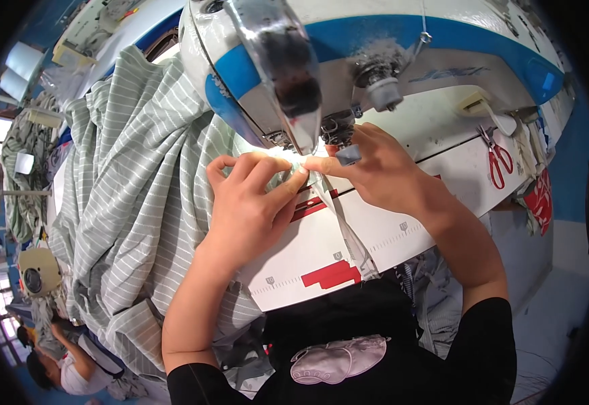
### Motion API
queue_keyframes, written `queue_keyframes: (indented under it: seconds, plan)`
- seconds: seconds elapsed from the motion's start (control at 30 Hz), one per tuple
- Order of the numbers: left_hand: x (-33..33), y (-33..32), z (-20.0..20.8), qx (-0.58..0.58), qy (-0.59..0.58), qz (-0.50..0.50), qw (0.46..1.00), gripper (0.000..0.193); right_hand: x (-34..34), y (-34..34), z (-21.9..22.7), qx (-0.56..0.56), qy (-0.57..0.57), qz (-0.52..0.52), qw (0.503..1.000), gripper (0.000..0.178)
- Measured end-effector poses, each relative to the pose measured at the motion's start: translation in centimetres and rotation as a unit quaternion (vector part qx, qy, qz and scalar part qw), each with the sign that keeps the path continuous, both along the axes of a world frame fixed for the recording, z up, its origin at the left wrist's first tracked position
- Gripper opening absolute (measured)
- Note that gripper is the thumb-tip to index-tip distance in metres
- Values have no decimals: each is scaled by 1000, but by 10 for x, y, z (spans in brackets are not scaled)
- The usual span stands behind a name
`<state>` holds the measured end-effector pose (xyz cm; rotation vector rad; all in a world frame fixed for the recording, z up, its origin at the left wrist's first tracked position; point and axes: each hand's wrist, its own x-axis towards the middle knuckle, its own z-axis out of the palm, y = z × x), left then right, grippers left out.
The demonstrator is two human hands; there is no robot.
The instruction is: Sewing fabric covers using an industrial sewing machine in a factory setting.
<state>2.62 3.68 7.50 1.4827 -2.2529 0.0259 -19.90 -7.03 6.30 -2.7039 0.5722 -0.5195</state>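
Under the needle area of a white and blue sewing machine (261, 67), both my hands meet at the lit edge of the cloth. My left hand (247, 202) is closed, with thumb and fingertips pinching the grey-green striped fabric (139, 128) just left of the needle. From the right, my right hand (389, 175) reaches in, its thumb on the cloth edge beside my left fingertips. Its other fingers curl behind the presser foot area and are partly hidden. A narrow pale fabric strip (342, 226) runs from between my hands over the front edge of the table.
The big heap of striped fabric covers the table's left side. Red-handled scissors (499, 162) lie at the right of the white tabletop (402, 236), which bears red tape (331, 274) and ruler marks. Another person (72, 364) is at the lower left, near more cloth.
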Motion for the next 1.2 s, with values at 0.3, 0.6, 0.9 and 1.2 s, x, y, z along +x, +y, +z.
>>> queue_keyframes:
  seconds: [0.3,0.6,0.9,1.2]
  plan:
    - [-1,-1,1,30,-6,19,999,44,1,-4,-4,-25,-39,7,999,13]
    - [-1,-2,0,13,-19,28,999,42,1,-1,-3,5,-72,25,997,13]
    - [6,-13,-10,-47,33,13,998,25,3,4,-7,-125,-77,109,983,31]
    - [12,-17,-29,-37,153,98,983,9,6,9,-5,119,-151,16,981,24]
